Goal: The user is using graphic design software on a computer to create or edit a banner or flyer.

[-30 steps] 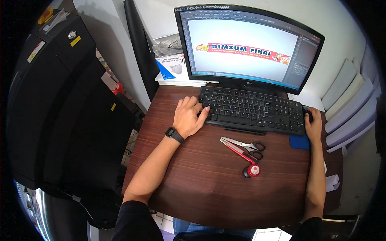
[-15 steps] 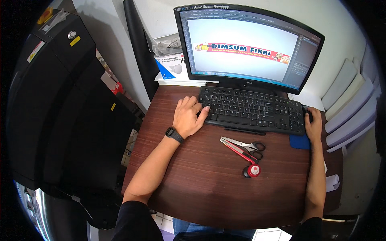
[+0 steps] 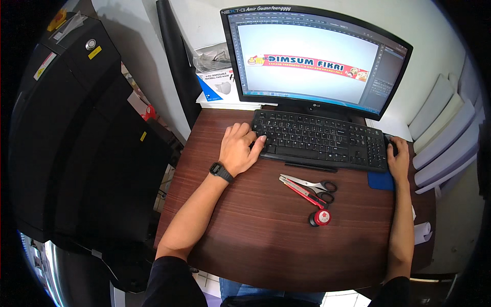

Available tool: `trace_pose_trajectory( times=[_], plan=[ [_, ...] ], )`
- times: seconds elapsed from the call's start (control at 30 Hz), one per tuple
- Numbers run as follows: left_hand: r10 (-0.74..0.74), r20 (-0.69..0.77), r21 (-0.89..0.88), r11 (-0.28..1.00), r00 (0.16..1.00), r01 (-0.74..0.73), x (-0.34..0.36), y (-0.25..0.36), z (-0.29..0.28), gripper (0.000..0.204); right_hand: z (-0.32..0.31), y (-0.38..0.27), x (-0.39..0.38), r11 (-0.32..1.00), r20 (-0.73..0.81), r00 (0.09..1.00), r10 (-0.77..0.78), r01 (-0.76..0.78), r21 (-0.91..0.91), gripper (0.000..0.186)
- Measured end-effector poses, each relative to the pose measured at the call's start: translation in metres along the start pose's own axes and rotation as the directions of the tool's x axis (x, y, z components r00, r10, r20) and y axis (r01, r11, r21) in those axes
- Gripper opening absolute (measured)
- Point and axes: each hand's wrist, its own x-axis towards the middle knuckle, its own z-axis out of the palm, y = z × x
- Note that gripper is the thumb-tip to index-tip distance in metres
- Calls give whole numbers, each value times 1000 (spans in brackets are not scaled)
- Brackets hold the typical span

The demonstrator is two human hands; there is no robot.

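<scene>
My left hand [image 3: 238, 150] rests at the left end of the black keyboard [image 3: 317, 140], fingers bent over its edge and thumb stretched onto the lower keys. It grips nothing, and a black digital watch [image 3: 221, 171] is on that wrist. Over at the keyboard's right end, my right hand [image 3: 398, 157] is closed round a black mouse [image 3: 393, 145], mostly hidden under the fingers. A blue mouse pad [image 3: 380, 181] shows beside that wrist. Behind the keyboard stands a monitor [image 3: 307, 61] displaying a red banner design with lettering and food pictures on a white canvas.
Scissors [image 3: 309, 185] with black handles lie on the brown desk [image 3: 255, 235] against a red cutter knife [image 3: 304, 194], near a red-and-black round object [image 3: 322, 217]. A face mask box [image 3: 218, 86] stands left of the monitor. Paper rolls [image 3: 447, 130] lean at right; a large black machine [image 3: 76, 153] fills the left.
</scene>
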Motion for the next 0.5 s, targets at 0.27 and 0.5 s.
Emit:
trace_pose_trajectory(
  times=[0.27, 0.5],
  plan=[
    [19, -29, -32, 999, 999, -20, 2, 3, -1, 30, 0, 2, -1, 1000, -19, 1000, -18, 18, -19, 28],
    [-26, 13, 14, 1000, 1000, 26, 2, 3, -2, 29, 1, -2, 1, 999, -25, 999, -43, 44, 16, 29]
  ],
)
